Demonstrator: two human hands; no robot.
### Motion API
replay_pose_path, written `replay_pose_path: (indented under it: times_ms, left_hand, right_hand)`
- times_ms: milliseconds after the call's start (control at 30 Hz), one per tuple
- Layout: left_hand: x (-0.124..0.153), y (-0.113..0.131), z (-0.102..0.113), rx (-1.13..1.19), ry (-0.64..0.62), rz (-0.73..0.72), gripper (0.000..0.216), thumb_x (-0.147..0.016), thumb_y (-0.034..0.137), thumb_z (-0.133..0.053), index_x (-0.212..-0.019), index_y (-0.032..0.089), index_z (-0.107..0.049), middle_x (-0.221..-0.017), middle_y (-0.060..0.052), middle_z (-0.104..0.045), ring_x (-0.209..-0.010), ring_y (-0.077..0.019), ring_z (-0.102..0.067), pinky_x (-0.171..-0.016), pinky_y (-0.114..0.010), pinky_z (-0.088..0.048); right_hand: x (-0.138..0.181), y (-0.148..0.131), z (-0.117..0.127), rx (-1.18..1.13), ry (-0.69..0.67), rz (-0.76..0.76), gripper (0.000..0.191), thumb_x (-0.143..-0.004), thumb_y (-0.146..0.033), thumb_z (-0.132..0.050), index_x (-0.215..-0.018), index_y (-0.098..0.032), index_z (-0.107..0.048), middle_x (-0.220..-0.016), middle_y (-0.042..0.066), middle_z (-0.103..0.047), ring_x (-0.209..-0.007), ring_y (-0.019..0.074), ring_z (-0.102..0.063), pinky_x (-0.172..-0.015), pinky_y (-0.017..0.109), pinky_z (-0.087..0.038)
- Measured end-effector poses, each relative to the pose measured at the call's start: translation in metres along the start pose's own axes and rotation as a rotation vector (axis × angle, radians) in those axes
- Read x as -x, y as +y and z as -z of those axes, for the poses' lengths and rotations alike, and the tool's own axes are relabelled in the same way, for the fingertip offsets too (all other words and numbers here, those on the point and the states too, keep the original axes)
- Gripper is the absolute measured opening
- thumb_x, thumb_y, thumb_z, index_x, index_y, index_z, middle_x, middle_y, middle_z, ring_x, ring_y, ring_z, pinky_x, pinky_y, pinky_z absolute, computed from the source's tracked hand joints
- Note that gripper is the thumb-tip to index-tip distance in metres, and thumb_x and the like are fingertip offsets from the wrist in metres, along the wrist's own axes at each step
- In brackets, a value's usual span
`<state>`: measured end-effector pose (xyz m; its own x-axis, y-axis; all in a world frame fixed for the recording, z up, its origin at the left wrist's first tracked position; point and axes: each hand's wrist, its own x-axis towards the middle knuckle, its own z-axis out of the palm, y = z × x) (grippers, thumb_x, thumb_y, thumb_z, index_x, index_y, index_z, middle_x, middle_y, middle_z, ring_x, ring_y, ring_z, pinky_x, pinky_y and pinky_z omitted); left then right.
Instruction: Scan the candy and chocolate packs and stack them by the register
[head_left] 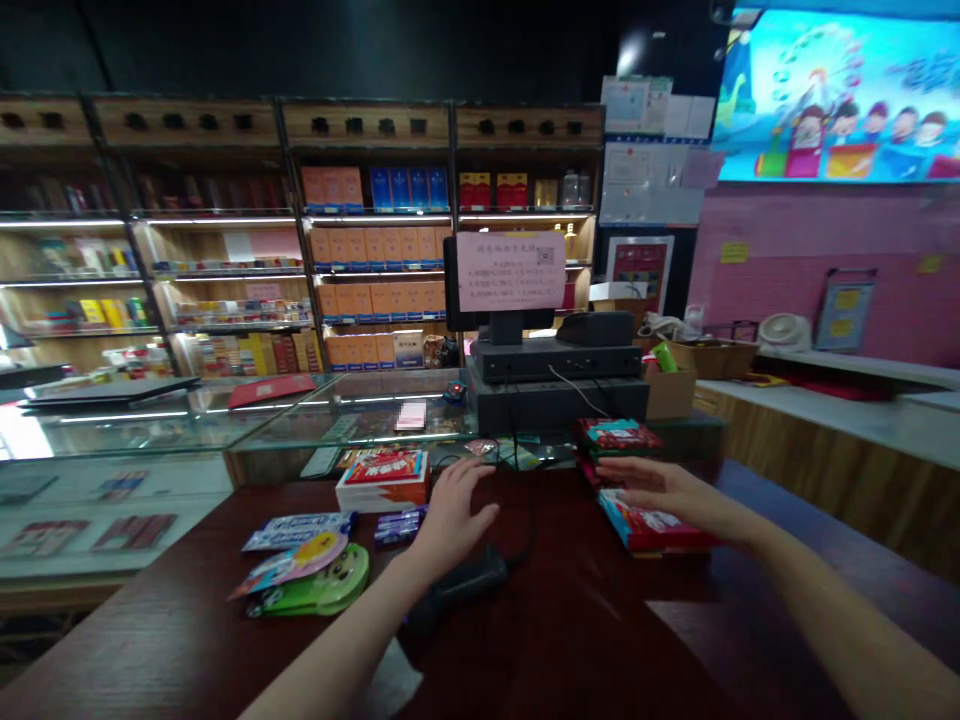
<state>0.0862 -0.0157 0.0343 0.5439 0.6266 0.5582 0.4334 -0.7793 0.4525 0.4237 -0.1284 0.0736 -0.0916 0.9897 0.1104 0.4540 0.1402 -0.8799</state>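
My left hand (454, 515) hovers over the dark wooden counter with its fingers apart and nothing in it. Below it lies a black handheld barcode scanner (465, 585), partly covered by my forearm. Just left of that hand are a small purple packet (399, 526) and an orange-and-white box (386, 480). My right hand (667, 492) is over a red-and-blue snack packet (652, 525), fingers stretched out; whether it touches the packet I cannot tell. Behind it, more red and teal packets (619, 434) are stacked.
Green and colourful bagged goods (322, 580) lie at the counter's left beside a blue-and-white packet (300, 531). A cash register (555, 362) with a pink paper sign (511, 272) stands behind. Glass display cases (112, 500) run along the left, lit shelves at the back.
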Motion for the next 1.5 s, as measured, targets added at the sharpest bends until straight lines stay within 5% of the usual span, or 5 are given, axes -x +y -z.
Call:
replay_pose_path:
  times_ms: [333, 633, 1033, 1500]
  left_hand:
    - [0.026, -0.072, 0.063, -0.321, 0.08, 0.132, 0.045, -0.08, 0.026, -0.067, -0.125, 0.026, -0.061, -0.144, -0.009, -0.051, -0.138, -0.0302, -0.04, -0.115, -0.054, -0.03]
    - [0.049, -0.122, 0.102, -0.484, 0.025, 0.254, 0.05, -0.082, 0.03, -0.065, -0.131, 0.036, -0.057, -0.152, -0.006, -0.042, -0.143, -0.0328, -0.031, -0.115, -0.063, -0.02]
    - [0.051, -0.168, 0.132, -0.517, -0.074, 0.311, 0.055, -0.083, 0.038, -0.065, -0.137, 0.038, -0.052, -0.152, -0.007, -0.043, -0.144, -0.0374, -0.028, -0.114, -0.066, -0.02]
    - [0.037, -0.193, 0.137, -0.424, -0.17, 0.276, 0.058, -0.088, 0.045, -0.059, -0.144, 0.038, -0.044, -0.149, -0.004, -0.049, -0.146, -0.0369, -0.027, -0.115, -0.067, -0.015]
  right_hand:
    - [-0.058, 0.006, -0.059, 0.12, -0.102, 0.093, 0.058, -0.079, -0.049, -0.073, -0.132, -0.026, -0.063, -0.144, 0.007, -0.058, -0.137, 0.0315, -0.047, -0.12, 0.05, -0.028]
    - [-0.11, -0.014, -0.13, 0.159, -0.149, 0.187, 0.053, -0.08, -0.034, -0.069, -0.132, -0.026, -0.063, -0.14, 0.006, -0.061, -0.13, 0.0317, -0.055, -0.115, 0.051, -0.034]
    - [-0.188, -0.02, -0.208, 0.053, -0.173, 0.357, 0.056, -0.072, -0.018, -0.067, -0.128, -0.025, -0.065, -0.138, 0.005, -0.062, -0.128, 0.0286, -0.056, -0.115, 0.048, -0.036]
    - [-0.24, -0.02, -0.236, 0.144, -0.06, 0.326, 0.069, -0.073, -0.027, -0.073, -0.139, -0.02, -0.054, -0.14, 0.011, -0.059, -0.128, 0.0306, -0.055, -0.113, 0.049, -0.036]
